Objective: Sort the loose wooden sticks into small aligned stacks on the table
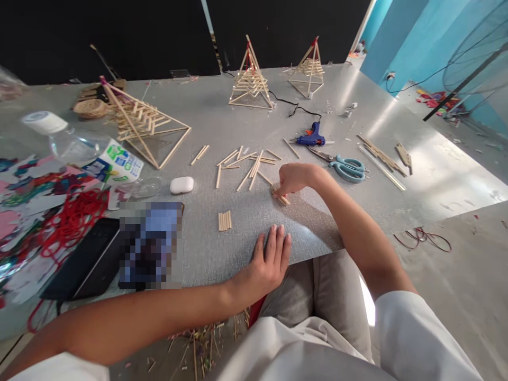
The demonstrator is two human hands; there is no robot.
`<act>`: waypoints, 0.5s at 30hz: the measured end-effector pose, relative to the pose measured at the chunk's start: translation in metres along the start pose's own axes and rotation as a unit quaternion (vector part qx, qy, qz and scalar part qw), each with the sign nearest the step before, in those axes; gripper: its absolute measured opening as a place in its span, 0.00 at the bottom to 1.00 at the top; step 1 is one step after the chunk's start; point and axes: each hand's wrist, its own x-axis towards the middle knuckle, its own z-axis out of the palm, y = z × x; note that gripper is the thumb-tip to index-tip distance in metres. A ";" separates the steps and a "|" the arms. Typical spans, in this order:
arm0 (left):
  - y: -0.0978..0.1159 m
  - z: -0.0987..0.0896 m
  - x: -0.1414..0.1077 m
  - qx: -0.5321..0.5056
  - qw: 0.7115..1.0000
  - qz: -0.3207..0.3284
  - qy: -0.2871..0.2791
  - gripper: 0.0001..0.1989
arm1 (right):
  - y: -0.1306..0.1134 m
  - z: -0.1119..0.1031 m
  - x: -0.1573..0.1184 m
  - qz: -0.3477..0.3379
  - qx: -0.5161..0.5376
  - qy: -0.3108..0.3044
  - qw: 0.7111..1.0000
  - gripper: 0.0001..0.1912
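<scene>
Near edge: left hand [273, 259] open, palm down on the gray table [206, 254], fingers spread slightly. Left of it, blurred-out phone [153, 243] and dark phone [85, 259], side by side. Beyond the left hand, short row of cut sticks [224, 221], laid parallel.

Right hand [292, 180] curled, fingertips down on a small group of sticks [284, 200], partly covering it; can't tell if pinching or just pressing. Loose sticks [254, 168] scattered just beyond and to the left, some crossing.

Containers: small white case [181, 184], lid shut, inside not visible. Clear bottle [85, 148], white cap on, tilted; contents unclear. Red cord [81, 217] and colored scraps [27, 201] heaped near it, at left. Shallow woven basket [90, 108] farther back, beside the left stick frame [145, 124]; can't make out what it holds.

Right side: blue-handled scissors [347, 168], blades pointing toward the blue glue gun [312, 135]; both sit beyond the right hand. Thin strips [383, 154] farther right. Black cable [296, 106] runs back from the glue gun, between the middle frame [250, 82] and right frame [309, 71]. Both frames upright, pyramid-shaped, red at tips, near the black panel [278, 26].
</scene>
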 end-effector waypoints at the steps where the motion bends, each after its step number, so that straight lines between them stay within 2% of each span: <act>1: 0.000 -0.001 0.001 0.006 1.000 0.003 0.000 0.31 | 0.000 0.000 0.000 -0.001 -0.001 -0.001 1.000 0.19; 10: -0.004 0.000 0.004 0.055 0.998 0.013 0.041 0.32 | 0.021 -0.003 0.002 0.023 0.028 -0.022 0.999 0.23; 15: -0.006 -0.004 0.005 0.047 0.998 0.020 0.032 0.29 | 0.032 -0.003 0.006 0.022 0.073 -0.035 0.996 0.23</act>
